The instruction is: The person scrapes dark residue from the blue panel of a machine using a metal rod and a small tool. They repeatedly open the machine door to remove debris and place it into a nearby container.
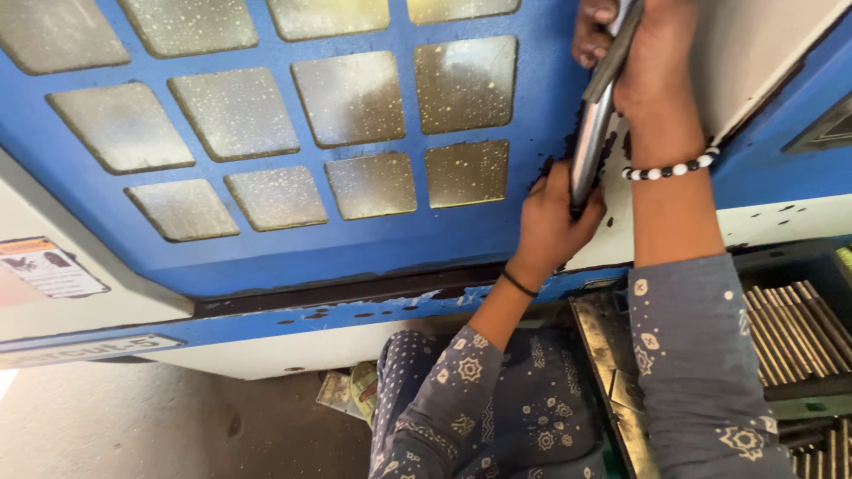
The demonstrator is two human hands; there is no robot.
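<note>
Left of the metal handle [593, 133] spreads the blue machine door [293, 239] with its speckled window panes. The left hand [552, 223] clenches the handle's lower end, the right hand [643, 66] its upper end, fingers wrapped tight. Seemingly mid-pull on the door; next calls for a steady two-handed slide

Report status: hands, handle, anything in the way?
Left hand grips handle low. Right hand grips it high. Blue door alongside; nothing blocking.
</note>
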